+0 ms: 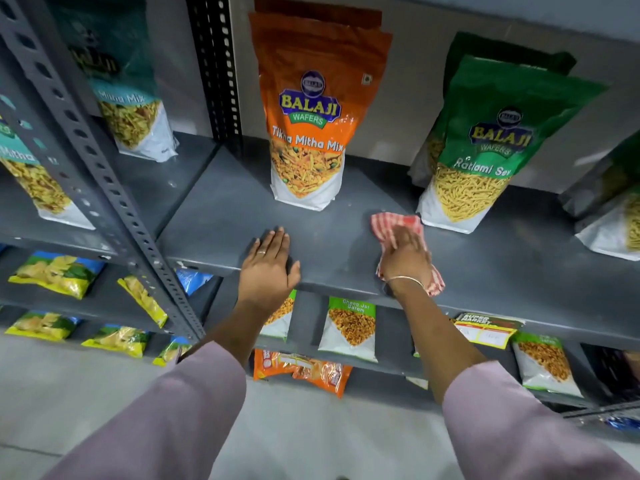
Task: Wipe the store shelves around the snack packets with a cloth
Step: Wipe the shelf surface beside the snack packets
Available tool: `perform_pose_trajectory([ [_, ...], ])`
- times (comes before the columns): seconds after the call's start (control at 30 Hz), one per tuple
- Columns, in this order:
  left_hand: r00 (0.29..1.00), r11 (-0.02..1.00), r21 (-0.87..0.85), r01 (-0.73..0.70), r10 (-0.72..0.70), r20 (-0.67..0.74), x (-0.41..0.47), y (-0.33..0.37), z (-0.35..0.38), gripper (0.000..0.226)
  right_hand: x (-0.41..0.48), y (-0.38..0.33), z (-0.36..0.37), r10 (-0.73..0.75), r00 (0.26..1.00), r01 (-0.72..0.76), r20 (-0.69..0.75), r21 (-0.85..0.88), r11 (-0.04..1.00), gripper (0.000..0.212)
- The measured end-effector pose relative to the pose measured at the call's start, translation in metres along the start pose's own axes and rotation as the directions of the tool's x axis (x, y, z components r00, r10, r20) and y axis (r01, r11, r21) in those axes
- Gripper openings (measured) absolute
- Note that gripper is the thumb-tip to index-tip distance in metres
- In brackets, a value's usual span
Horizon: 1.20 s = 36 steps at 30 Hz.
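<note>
A grey metal shelf (214,216) runs across the view at chest height. My right hand (403,252) presses flat on a red-and-white striped cloth (384,220) lying on the shelf's front part, between two packets. The cloth's lower end hangs over the shelf edge. An orange Tikha Mitha Mix packet (308,109) stands upright behind and left of the cloth. A green Ratlami Sev packet (485,140) stands just right of it. My left hand (268,265) rests flat on the shelf edge, fingers together, holding nothing.
A perforated grey upright post (104,188) divides this bay from the left bay, where teal Mitha Mix packets (128,95) stand. Another packet (613,216) stands at the far right. Lower shelves hold small yellow, white and orange snack packets and a price tag (485,329).
</note>
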<state>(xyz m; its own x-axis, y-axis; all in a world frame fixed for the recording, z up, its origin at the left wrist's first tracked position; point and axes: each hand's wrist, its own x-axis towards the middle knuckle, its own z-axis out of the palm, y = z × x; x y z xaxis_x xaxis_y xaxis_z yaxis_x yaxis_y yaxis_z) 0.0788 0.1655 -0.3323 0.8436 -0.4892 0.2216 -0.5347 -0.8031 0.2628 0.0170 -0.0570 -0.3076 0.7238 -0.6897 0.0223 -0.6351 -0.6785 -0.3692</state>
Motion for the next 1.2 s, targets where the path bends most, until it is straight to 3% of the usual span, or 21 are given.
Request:
perform_pose_trajectory([
  [0.03,1.0,1.0,0.012,-0.001,0.001,0.002,0.0,0.0,0.001,0.066,0.004,-0.006,0.002,0.077,0.997,-0.076,0.011,-0.066,0.995,0.054],
  [0.07,1.0,1.0,0.027,-0.003,0.003,0.007,0.001,-0.001,0.002,0.066,0.004,-0.016,0.005,0.05,0.998,-0.045,0.038,-0.122,0.992,0.058],
  [0.1,1.0,0.999,0.033,-0.004,0.003,0.013,0.001,-0.002,0.003,0.066,0.002,-0.027,0.011,-0.072,0.995,0.081,0.069,-0.142,0.987,0.061],
  [0.17,1.0,0.999,0.034,-0.003,0.002,0.016,0.001,-0.002,0.003,0.066,-0.002,-0.044,0.021,-0.383,0.913,0.396,0.143,-0.076,0.915,0.056],
  [0.23,1.0,0.999,0.043,-0.003,0.003,0.017,0.002,-0.003,0.004,0.066,-0.003,-0.046,0.022,-0.487,0.856,0.497,0.172,-0.023,0.867,0.05],
  [0.4,1.0,0.999,0.034,0.0,-0.001,0.031,0.002,-0.005,0.007,0.066,0.006,0.004,-0.002,-0.278,0.958,0.278,0.076,0.007,0.961,0.048],
  [0.5,0.999,1.0,0.024,-0.011,0.01,0.031,0.002,-0.005,0.007,0.069,0.011,0.061,-0.03,0.0,0.999,0.006,0.048,-0.123,0.992,0.052],
  [0.57,0.999,1.0,0.024,-0.011,0.01,0.031,0.002,-0.005,0.007,0.069,0.01,0.083,-0.044,0.157,0.986,-0.14,0.058,-0.234,0.962,0.063],
  [0.6,1.0,0.999,0.029,-0.018,0.017,0.024,0.002,-0.003,0.006,0.072,0.006,0.083,-0.048,0.157,0.984,-0.127,0.089,-0.281,0.951,0.071],
  [0.67,1.0,0.999,0.039,-0.004,0.003,0.013,0.0,-0.004,0.004,0.079,0.001,0.059,-0.042,0.072,0.983,-0.034,0.171,-0.213,0.976,0.083],
  [0.8,1.0,1.0,0.012,-0.017,0.017,-0.016,0.004,0.044,0.002,0.083,-0.003,0.036,-0.029,-0.252,0.933,0.291,0.258,-0.127,0.948,0.062],
  [0.87,0.995,0.995,0.004,-0.095,0.095,-0.006,0.009,0.09,0.008,0.08,0.003,0.064,-0.038,-0.202,0.934,0.248,0.295,-0.126,0.961,0.056],
  [0.97,0.987,0.987,-0.013,-0.162,0.162,0.007,0.007,0.165,0.031,0.066,0.009,0.128,-0.058,-0.066,0.984,0.088,0.163,-0.127,0.988,0.055],
  [1.03,0.983,0.983,-0.031,-0.181,0.182,0.034,0.003,0.216,0.052,0.066,0.011,0.167,-0.075,-0.033,0.988,0.05,0.149,-0.115,0.992,0.057],
  [1.1,0.973,0.975,-0.01,-0.222,0.222,0.065,-0.001,0.262,0.07,0.069,0.016,0.196,-0.089,-0.035,0.988,0.042,0.152,-0.046,0.998,0.066],
  [1.2,0.963,0.966,0.029,-0.256,0.253,0.093,0.001,0.309,0.088,0.072,0.027,0.24,-0.11,0.143,0.989,-0.145,0.028,0.078,0.986,0.072],
])
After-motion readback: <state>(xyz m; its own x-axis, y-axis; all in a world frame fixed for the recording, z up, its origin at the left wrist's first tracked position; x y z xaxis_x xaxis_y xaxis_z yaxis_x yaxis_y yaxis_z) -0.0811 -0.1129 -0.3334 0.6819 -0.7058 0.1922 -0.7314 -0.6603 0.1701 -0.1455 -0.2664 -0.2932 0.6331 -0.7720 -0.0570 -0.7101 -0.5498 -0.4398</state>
